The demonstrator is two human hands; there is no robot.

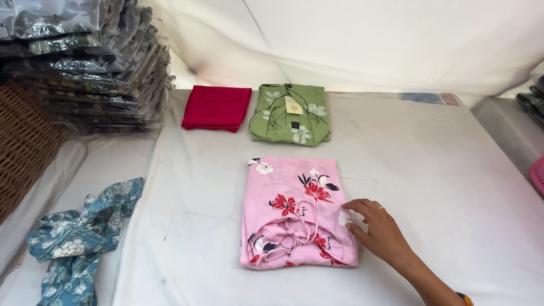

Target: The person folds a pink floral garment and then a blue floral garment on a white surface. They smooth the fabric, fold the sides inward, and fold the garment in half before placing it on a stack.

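A folded pink floral garment (294,209) lies flat on the white-covered table (430,170) in front of me, its drawstring showing near the bottom. My right hand (377,226) rests on the table at the garment's right edge, fingers spread and touching the fabric. Behind it lie a folded green floral garment (290,113) with a small tag and a folded red cloth (216,107), side by side. My left hand is out of view.
A tall stack of plastic-wrapped grey-patterned garments (90,62) stands at the back left, beside a wicker basket (22,147). A loose blue floral garment (79,232) lies crumpled at the lower left. White cloth hangs behind the table.
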